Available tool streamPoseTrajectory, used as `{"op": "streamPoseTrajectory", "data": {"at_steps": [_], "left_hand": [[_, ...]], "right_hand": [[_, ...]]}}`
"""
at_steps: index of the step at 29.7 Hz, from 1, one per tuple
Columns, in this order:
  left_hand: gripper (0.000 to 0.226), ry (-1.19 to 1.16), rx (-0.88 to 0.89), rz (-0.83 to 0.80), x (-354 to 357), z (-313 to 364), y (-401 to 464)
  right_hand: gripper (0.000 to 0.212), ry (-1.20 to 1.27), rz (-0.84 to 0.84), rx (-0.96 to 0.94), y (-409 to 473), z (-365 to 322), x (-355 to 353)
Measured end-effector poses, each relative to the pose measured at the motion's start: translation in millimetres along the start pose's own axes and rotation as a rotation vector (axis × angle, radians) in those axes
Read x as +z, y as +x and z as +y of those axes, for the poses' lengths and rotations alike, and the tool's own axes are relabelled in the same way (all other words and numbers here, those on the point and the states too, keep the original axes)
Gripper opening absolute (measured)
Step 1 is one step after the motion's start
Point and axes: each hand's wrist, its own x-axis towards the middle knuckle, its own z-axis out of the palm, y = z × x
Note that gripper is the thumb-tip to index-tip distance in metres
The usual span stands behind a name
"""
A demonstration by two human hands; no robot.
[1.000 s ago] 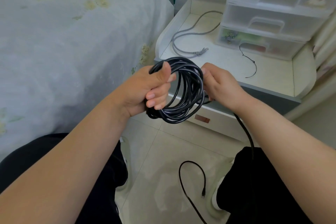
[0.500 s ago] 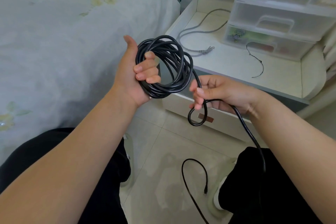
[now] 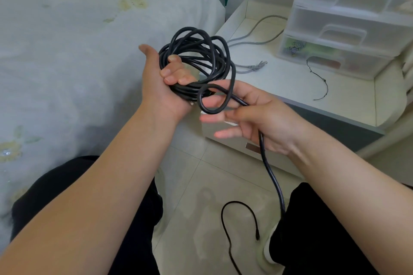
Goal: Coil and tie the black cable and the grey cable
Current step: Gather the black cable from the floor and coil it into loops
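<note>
The black cable (image 3: 202,56) is wound into a coil of several loops, and my left hand (image 3: 164,82) grips the coil's lower side with fingers curled through it. My right hand (image 3: 250,114) sits just right of the coil and pinches the cable's loose strand, which forms a small loop at my fingertips. From my right palm the strand drops to the floor, and its plug end (image 3: 257,235) lies on the tiles. The grey cable (image 3: 252,40) lies uncoiled on the white nightstand (image 3: 348,96), beyond the coil.
A stack of clear plastic drawers (image 3: 348,22) stands at the nightstand's back right. A thin black tie string (image 3: 321,80) lies on the nightstand in front of it. A bed with a pale floral cover (image 3: 73,51) fills the left. My knees in black trousers frame the tiled floor.
My left hand rotated the coil palm-up and lifted it slightly. My right hand slid off the coil, then brought a small loop of the loose strand back up close to it.
</note>
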Motion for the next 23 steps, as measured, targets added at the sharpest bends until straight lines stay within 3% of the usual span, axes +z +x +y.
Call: {"op": "streamPoseTrajectory", "data": {"at_steps": [2, 5, 8, 10, 12, 14, 18, 23], "left_hand": [[0.06, -0.029, 0.046, 0.054, 2, 0, 0], [0.06, -0.043, 0.095, 0.111, 3, -5, -1], [0.06, 0.022, 0.189, 0.176, 6, -8, -1], [0.059, 0.115, 0.278, 0.197, 8, -11, -2], [0.057, 0.229, 0.356, 0.194, 9, -15, -3], [0.057, 0.357, 0.422, 0.211, 10, -18, -5], [0.055, 0.524, 0.481, 0.203, 8, -25, -9], [0.055, 0.502, 0.403, 0.166, 4, -28, -11]], "right_hand": [[0.034, -0.368, 0.22, -0.145, 7, 7, 12], [0.02, -0.6, 0.515, -0.337, 10, 21, 21], [0.04, -1.09, 0.695, -0.342, 19, 30, 18], [0.051, -1.153, 0.71, -0.28, 25, 31, 17], [0.063, -0.89, 0.72, -0.238, 30, 29, 22], [0.075, -0.461, 0.765, -0.154, 34, 26, 27], [0.049, 0.293, 0.863, 0.022, 40, 24, 17], [0.015, 0.591, 0.941, -0.009, 40, 18, 0]]}}
